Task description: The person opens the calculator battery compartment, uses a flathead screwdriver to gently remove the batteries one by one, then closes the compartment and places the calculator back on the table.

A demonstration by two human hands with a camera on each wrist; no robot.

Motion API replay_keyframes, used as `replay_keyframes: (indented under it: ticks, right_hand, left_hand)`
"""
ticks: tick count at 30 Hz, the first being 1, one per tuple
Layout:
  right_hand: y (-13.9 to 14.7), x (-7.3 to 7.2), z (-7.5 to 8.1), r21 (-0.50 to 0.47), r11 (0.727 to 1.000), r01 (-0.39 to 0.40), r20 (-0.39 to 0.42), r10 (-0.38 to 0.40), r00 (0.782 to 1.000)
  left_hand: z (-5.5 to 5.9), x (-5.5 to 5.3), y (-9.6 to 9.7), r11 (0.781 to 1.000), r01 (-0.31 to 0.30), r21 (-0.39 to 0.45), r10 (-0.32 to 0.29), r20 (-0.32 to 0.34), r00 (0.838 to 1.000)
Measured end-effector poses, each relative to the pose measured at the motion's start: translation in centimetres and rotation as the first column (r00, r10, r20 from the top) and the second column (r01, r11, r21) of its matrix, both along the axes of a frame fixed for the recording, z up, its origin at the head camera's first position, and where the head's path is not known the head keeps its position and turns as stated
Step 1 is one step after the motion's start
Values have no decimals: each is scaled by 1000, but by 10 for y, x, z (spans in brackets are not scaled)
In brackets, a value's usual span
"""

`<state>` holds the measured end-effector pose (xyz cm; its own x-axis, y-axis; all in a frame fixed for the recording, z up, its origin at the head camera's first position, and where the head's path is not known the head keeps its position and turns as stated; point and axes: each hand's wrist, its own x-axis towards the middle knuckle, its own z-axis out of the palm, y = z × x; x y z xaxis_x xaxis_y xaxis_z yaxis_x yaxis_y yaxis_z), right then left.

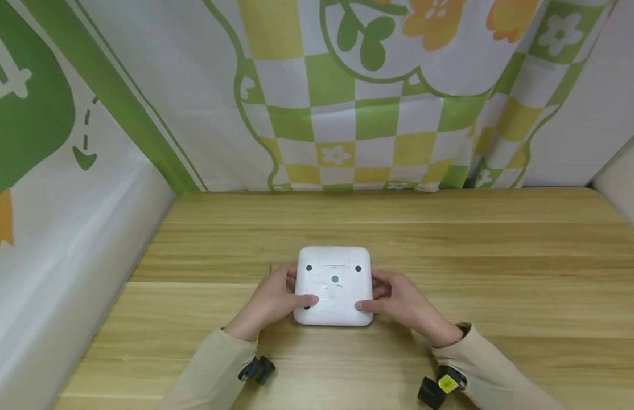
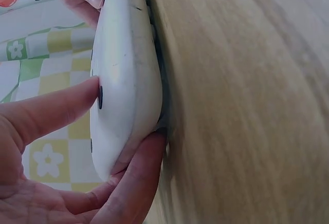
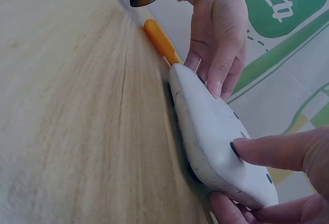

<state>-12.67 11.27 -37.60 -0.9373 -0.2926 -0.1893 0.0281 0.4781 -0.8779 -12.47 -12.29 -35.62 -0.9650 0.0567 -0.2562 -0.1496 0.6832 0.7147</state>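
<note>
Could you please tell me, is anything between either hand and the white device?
Nothing visible stands between them: the left hand and right hand both grip the white device at opposite sides. An orange handle lies near the left hand but blocks neither.

Both sleeves (image 1: 209, 373) were beige; the wrist cameras (image 1: 256, 370) were black, the right one bearing a yellow, apparently printed label (image 1: 448, 383).
</note>
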Motion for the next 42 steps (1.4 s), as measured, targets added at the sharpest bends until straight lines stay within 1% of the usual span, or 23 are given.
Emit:
replay_keyframes:
  ticks: [4, 14, 25, 29, 32, 39, 42]
  right_hand:
    - [0, 1, 2, 7, 1000, -22, -16, 22, 1000]
    - [-1, 0, 3, 42, 999, -22, -14, 22, 1000]
    - [-2, -2, 1, 90, 996, -11, -20, 12, 1000]
    - [-2, -3, 0, 95, 995, -12, -33, 15, 999]
    - [-2, -3, -1, 98, 995, -15, -46, 20, 999]
    - [-3, -3, -2, 116, 993, 5, -44, 0, 999]
    - [-3, -3, -1, 120, 993, 8, -60, 0, 998]
  left_hand:
    - [0, -1, 0, 1000, 6, -17, -7, -13, 1000]
    - [0, -3, 2, 998, 32, -59, -34, -30, 999]
    - [-2, -3, 4, 998, 35, -43, -37, -37, 999]
    - [-1, -2, 5, 998, 39, -46, -41, -41, 998]
    - [0, -1, 5, 998, 37, -51, -38, -37, 999]
    - [1, -1, 6, 999, 23, -49, -25, -30, 999]
    - [1, -2, 6, 998, 15, -56, -16, -23, 1000]
